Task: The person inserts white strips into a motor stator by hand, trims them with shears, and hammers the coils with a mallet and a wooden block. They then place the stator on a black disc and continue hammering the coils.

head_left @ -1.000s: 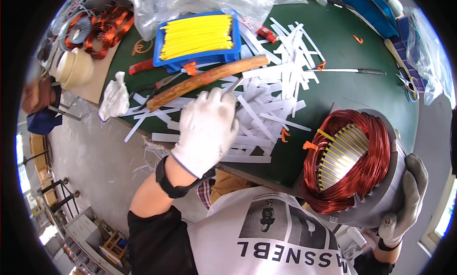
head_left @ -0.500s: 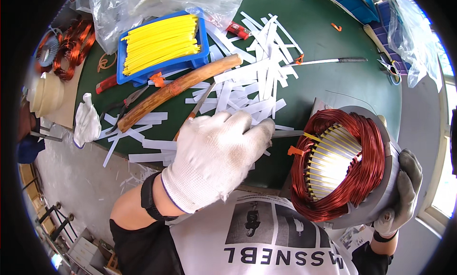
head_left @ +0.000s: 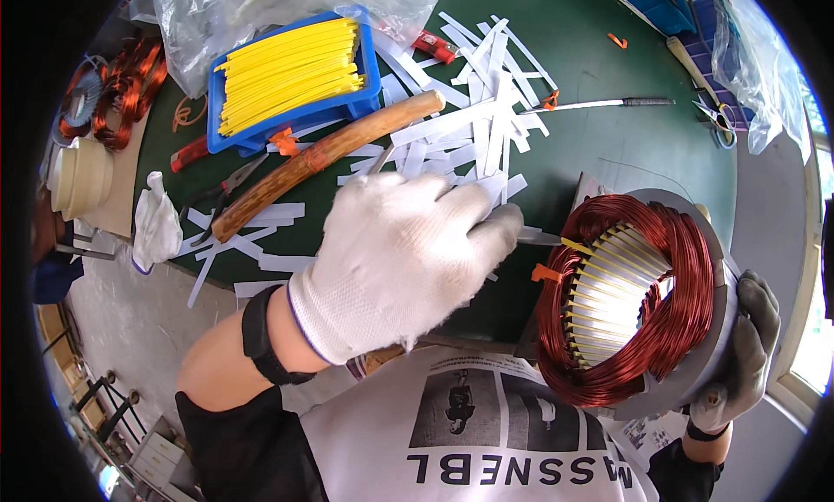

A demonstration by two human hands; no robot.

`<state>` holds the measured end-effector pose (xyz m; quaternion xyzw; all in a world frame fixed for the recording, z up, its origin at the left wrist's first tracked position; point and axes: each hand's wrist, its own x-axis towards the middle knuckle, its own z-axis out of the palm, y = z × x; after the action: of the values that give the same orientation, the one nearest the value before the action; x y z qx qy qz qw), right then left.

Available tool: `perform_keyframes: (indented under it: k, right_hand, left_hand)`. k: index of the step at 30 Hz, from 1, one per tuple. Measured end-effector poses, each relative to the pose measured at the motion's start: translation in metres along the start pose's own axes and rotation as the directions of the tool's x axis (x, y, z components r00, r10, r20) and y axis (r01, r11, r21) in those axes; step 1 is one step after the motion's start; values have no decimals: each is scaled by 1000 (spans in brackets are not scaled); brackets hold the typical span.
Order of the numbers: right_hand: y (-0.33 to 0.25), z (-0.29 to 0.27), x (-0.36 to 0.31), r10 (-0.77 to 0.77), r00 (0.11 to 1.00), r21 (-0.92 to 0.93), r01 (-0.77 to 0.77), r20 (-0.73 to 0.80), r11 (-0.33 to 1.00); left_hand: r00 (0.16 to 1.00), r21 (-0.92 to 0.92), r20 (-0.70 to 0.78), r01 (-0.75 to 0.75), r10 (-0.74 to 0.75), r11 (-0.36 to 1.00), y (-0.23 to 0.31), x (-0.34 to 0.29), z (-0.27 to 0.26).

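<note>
My left hand (head_left: 404, 250), in a white knit glove, is closed around a tool whose handle is hidden. Its flat, pointed metal blade (head_left: 539, 237) meets the outer end of a yellow strip (head_left: 576, 246) at the rim of a motor stator (head_left: 723, 328). The stator lies tilted, bore towards me, with thick red-brown copper wire windings (head_left: 686, 289) around it and several yellow strips along its slots. An orange tie (head_left: 546, 274) sticks out from the windings' left side. My right hand (head_left: 749, 354), in a soiled glove, grips the stator's outer right side.
A blue bin (head_left: 372, 89) of yellow strips stands far left on the green table (head_left: 599, 76). Before it lies a curved wooden stick (head_left: 326, 159). White paper strips (head_left: 486, 128) are scattered mid-table. Pliers (head_left: 228, 185), a spare glove (head_left: 157, 224) and scissors (head_left: 719, 124) lie around.
My left hand has moved right and slightly away from me, closer to the stator, and less blade shows. My right hand stays on the stator. The whole view has shifted slightly.
</note>
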<state>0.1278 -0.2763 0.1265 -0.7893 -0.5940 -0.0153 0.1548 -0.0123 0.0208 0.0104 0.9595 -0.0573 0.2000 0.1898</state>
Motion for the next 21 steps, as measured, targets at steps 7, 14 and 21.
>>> perform_keyframes:
  k: [7,14,21]
  right_hand:
    - [0,0,-2,15,1000,11,-15,-9,1000]
    - [-1,3,-2,26,999,59,-25,-23,998]
    - [1,-1,-3,10,1000,18,-10,1,1000]
  left_hand:
    - [998,69,-20,-61,63,996,7,8,8]
    - [999,181,-43,26,-18,983,25,6,3]
    - [999,233,36,-1,-7,972,32,8,-1]
